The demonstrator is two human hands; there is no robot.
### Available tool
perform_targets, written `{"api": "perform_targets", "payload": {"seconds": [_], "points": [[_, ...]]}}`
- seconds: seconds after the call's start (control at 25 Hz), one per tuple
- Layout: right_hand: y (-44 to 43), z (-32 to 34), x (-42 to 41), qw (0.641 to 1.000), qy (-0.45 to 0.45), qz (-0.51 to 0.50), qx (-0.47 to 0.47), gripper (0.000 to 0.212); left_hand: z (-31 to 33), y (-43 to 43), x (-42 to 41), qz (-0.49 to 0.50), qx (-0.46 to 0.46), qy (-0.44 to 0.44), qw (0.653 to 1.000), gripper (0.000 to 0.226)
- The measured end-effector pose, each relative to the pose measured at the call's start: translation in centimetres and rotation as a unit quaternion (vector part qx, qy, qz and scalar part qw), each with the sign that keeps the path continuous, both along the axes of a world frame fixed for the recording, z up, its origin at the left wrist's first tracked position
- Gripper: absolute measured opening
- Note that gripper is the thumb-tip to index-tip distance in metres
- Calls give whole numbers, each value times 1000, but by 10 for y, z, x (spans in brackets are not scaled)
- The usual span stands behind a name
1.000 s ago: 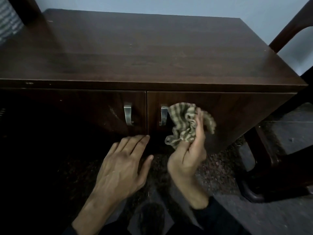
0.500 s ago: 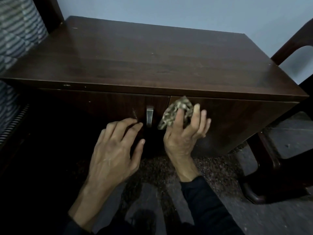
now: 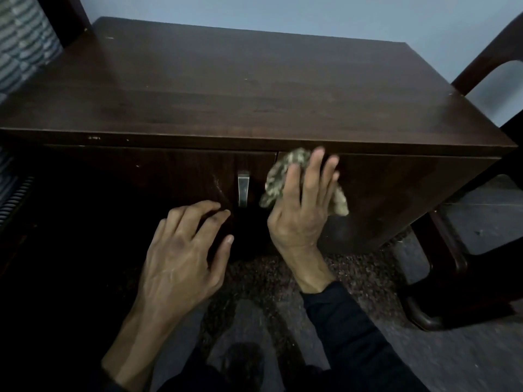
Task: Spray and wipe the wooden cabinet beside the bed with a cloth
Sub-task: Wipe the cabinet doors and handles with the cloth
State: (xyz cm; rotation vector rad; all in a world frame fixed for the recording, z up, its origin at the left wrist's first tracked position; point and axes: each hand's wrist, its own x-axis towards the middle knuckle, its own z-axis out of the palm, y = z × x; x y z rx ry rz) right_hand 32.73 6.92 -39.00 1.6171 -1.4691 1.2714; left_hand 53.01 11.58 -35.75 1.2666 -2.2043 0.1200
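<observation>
Dark wooden cabinet [image 3: 254, 89] fills the upper view, seen from in front and above; its top is bare, with a few pale specks and scuffs. The cabinet's front has 2 doors meeting at a centre seam. 1 metal handle [image 3: 243, 188] shows on the cabinet's left door, just beside that seam. The cloth [image 3: 278, 176], a crumpled, checked, pale green-beige piece, sits against the upper inner corner of the cabinet's right door, just under the overhanging top edge. Right hand [image 3: 302, 210] lies over the cloth, its 4 fingers [image 3: 317, 168] fairly straight and spread, pressing it flat to the door; no clenched grasp shows, and the thumb is hidden. Cloth bulges out on both sides of the hand. A dark sleeve [image 3: 353, 335] covers the right forearm. Left hand [image 3: 184, 250] holds nothing and sits low at the cabinet's left door, fingers bent, tips at the door face just left of and below the handle; the light there is too dim to confirm contact. Faint pale streak on that door beside the handle. Dark wooden chair [image 3: 441, 278] stands right of the cabinet. Striped bedding [image 3: 22, 46] lies at the cabinet's left rear corner. Pale wall [image 3: 283, 12] behind the cabinet, speckled floor [image 3: 368, 278] in front of it.
</observation>
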Motion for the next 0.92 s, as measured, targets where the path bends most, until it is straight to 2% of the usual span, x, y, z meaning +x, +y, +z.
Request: {"api": "perform_targets", "payload": {"seconds": [0.08, 0.12, 0.24, 0.32, 0.44, 0.56, 0.64, 0.68, 0.76, 0.84, 0.92], "points": [[-7, 6, -1, 1000, -18, 20, -3, 56, -2, -1, -2, 0, 9, -3, 1000, 42], [-5, -3, -5, 1000, 6, 20, 3, 58, -2, 0, -2, 0, 13, -3, 1000, 42], [15, -49, -35, 988, 149, -14, 38, 73, 4, 3, -2, -2, 3, -2, 1000, 42], [27, -75, -57, 973, 206, -42, 93, 64, 8, 0, -3, 1, 0, -8, 1000, 41], [43, -81, -69, 968, 178, -77, 160, 52, 10, 3, -4, -1, 3, -16, 1000, 42], [52, -54, -59, 990, 57, -44, 123, 39, 10, 9, -11, -13, 0, -28, 1000, 42], [61, -26, -43, 992, -104, -52, 54, 40, 15, 7, -19, -18, 2, -21, 1000, 42], [64, -11, -34, 978, -198, -49, 32, 42, 18, 6, -24, -17, 2, -14, 1000, 42], [66, 12, -18, 937, -340, 39, 70, 40, 21, 3, -29, -15, -4, -2, 1000, 42], [70, 26, -14, 882, -420, 135, 166, 37, 22, 3, -31, -17, -14, -5, 1000, 43], [75, 37, -24, 830, -450, 181, 276, 40, 21, 4, -30, -11, -19, -26, 999, 46]]}}
